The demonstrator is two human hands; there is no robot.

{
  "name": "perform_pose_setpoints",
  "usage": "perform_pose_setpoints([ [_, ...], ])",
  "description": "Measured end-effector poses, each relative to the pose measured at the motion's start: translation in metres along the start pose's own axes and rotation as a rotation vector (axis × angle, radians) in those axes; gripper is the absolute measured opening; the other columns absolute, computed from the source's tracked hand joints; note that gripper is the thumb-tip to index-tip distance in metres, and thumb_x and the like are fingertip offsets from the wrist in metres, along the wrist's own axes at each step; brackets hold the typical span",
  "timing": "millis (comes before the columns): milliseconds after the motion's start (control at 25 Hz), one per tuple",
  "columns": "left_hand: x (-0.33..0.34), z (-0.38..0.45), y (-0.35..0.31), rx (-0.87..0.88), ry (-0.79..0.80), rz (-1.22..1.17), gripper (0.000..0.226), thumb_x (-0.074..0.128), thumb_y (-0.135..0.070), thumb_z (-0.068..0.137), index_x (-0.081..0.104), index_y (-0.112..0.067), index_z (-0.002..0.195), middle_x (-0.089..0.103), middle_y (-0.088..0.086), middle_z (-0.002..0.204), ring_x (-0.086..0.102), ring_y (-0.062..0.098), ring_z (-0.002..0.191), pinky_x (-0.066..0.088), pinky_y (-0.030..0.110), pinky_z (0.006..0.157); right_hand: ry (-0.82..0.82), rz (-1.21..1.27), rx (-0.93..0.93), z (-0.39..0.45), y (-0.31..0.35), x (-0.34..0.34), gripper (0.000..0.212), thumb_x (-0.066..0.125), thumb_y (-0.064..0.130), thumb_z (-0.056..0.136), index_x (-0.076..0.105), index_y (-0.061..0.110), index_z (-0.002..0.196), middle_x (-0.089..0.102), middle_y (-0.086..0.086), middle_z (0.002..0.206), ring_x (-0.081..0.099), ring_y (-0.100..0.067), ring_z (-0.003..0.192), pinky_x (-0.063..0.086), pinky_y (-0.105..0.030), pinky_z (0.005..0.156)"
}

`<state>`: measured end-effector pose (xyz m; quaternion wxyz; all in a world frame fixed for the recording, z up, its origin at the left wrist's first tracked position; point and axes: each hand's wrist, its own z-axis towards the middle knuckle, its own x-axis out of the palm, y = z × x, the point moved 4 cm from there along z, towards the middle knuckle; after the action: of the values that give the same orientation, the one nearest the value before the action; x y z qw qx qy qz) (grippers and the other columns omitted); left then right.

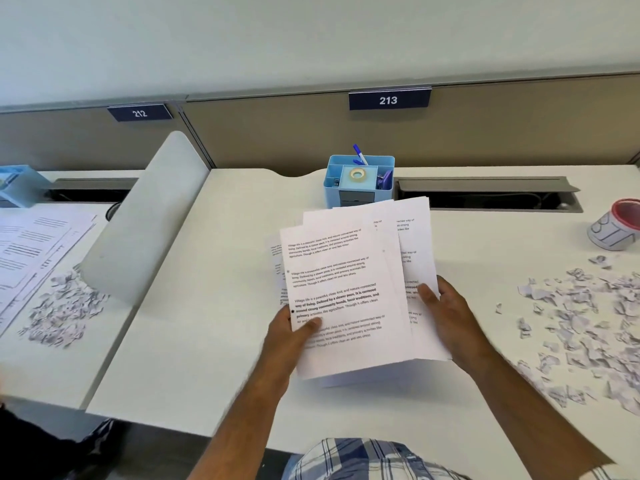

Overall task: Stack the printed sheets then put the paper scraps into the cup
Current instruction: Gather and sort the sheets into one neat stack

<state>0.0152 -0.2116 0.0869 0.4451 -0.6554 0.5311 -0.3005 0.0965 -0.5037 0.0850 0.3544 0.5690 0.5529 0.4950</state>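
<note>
Several printed sheets [346,271] are fanned out and lifted above the middle of the white desk [214,306]. My left hand [289,332] pinches their lower left edge, thumb on top. My right hand [446,310] grips their right side, thumb over the page. A heap of torn paper scraps [585,327] lies spread on the desk to the right. The cup [614,225], white with a red rim, stands at the far right behind the scraps.
A blue desk organiser [358,180] with a pen and tape roll stands behind the sheets. A grey divider panel [145,220] separates the neighbouring desk on the left, where more printed sheets [34,251] and scraps [65,313] lie. A cable slot [485,195] runs along the back.
</note>
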Motion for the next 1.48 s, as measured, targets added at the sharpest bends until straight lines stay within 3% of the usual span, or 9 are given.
perform_pose_setpoints([
  [240, 0.019, -0.002, -0.003, -0.072, 0.303, 0.083, 0.046, 0.066, -0.014, 0.102, 0.056, -0.031, 0.142, 0.069, -0.013, 0.137, 0.065, 0.012, 0.129, 0.051, 0.045, 0.110, 0.094, -0.041, -0.015, -0.007, 0.004, 0.006, 0.036, 0.063, 0.021, 0.098, 0.059, 0.019, 0.133, 0.072, -0.003, 0.126, 0.070, -0.029, 0.115, 0.057, -0.042, 0.093],
  [440, 0.019, 0.015, -0.017, -0.076, 0.226, -0.023, 0.051, 0.075, -0.017, 0.096, 0.055, -0.026, 0.141, 0.073, -0.003, 0.132, 0.070, 0.023, 0.122, 0.052, 0.058, 0.108, 0.112, -0.144, -0.033, -0.010, 0.007, 0.005, 0.036, 0.070, 0.014, 0.095, 0.058, 0.020, 0.128, 0.076, 0.000, 0.117, 0.074, -0.026, 0.104, 0.060, -0.032, 0.082],
  [640, 0.026, 0.023, -0.040, 0.058, 0.095, 0.043, 0.039, 0.081, -0.009, 0.089, 0.068, -0.022, 0.123, 0.078, -0.003, 0.121, 0.076, 0.019, 0.109, 0.061, 0.041, 0.095, 0.141, -0.241, -0.102, -0.006, 0.011, 0.008, 0.043, 0.068, 0.010, 0.096, 0.054, 0.018, 0.135, 0.072, 0.002, 0.125, 0.070, -0.019, 0.114, 0.058, -0.039, 0.096],
  [800, 0.035, 0.022, -0.051, 0.177, 0.083, 0.081, 0.043, 0.082, -0.015, 0.090, 0.067, -0.026, 0.128, 0.077, -0.010, 0.121, 0.074, 0.012, 0.109, 0.062, 0.034, 0.091, 0.087, -0.222, -0.150, -0.005, 0.019, 0.006, 0.046, 0.069, 0.009, 0.094, 0.054, 0.019, 0.136, 0.072, 0.006, 0.125, 0.069, -0.013, 0.115, 0.058, -0.029, 0.094],
  [880, 0.038, 0.022, -0.051, 0.178, 0.111, 0.103, 0.048, 0.082, -0.016, 0.090, 0.063, -0.028, 0.133, 0.075, -0.012, 0.123, 0.072, 0.009, 0.113, 0.061, 0.030, 0.093, 0.051, -0.248, -0.143, -0.003, 0.015, 0.002, 0.047, 0.073, 0.013, 0.092, 0.056, 0.023, 0.134, 0.072, 0.005, 0.125, 0.069, -0.014, 0.115, 0.058, -0.035, 0.095],
  [1040, 0.043, 0.023, -0.048, 0.152, 0.150, 0.127, 0.037, 0.077, -0.016, 0.095, 0.067, -0.027, 0.130, 0.077, -0.013, 0.120, 0.072, 0.009, 0.112, 0.059, 0.032, 0.099, -0.010, -0.282, -0.102, -0.001, 0.004, -0.003, 0.037, 0.073, 0.016, 0.093, 0.061, 0.021, 0.128, 0.074, 0.005, 0.119, 0.069, -0.012, 0.112, 0.056, -0.043, 0.101],
  [1200, 0.046, 0.020, -0.054, 0.180, 0.147, 0.123, 0.034, 0.073, -0.017, 0.098, 0.066, -0.028, 0.130, 0.076, -0.013, 0.120, 0.072, 0.010, 0.112, 0.059, 0.037, 0.100, -0.010, -0.317, -0.121, -0.002, 0.010, -0.001, 0.035, 0.072, 0.017, 0.094, 0.061, 0.022, 0.128, 0.073, 0.008, 0.117, 0.070, -0.015, 0.111, 0.058, -0.040, 0.096],
  [1360, 0.047, 0.015, -0.058, 0.215, 0.128, 0.131, 0.057, 0.081, -0.022, 0.092, 0.052, -0.036, 0.139, 0.070, -0.016, 0.127, 0.067, 0.005, 0.116, 0.059, 0.026, 0.093, -0.025, -0.296, -0.194, -0.005, 0.021, -0.001, 0.051, 0.078, 0.016, 0.090, 0.051, 0.026, 0.132, 0.068, 0.005, 0.124, 0.066, -0.015, 0.116, 0.057, -0.036, 0.092],
  [1480, 0.052, 0.012, -0.059, 0.217, 0.118, 0.112, 0.052, 0.078, -0.022, 0.094, 0.052, -0.040, 0.135, 0.070, -0.018, 0.124, 0.067, 0.005, 0.115, 0.059, 0.022, 0.088, -0.014, -0.314, -0.220, -0.007, 0.023, 0.004, 0.050, 0.075, 0.015, 0.092, 0.050, 0.027, 0.133, 0.067, 0.005, 0.125, 0.066, -0.015, 0.116, 0.057, -0.038, 0.093],
])
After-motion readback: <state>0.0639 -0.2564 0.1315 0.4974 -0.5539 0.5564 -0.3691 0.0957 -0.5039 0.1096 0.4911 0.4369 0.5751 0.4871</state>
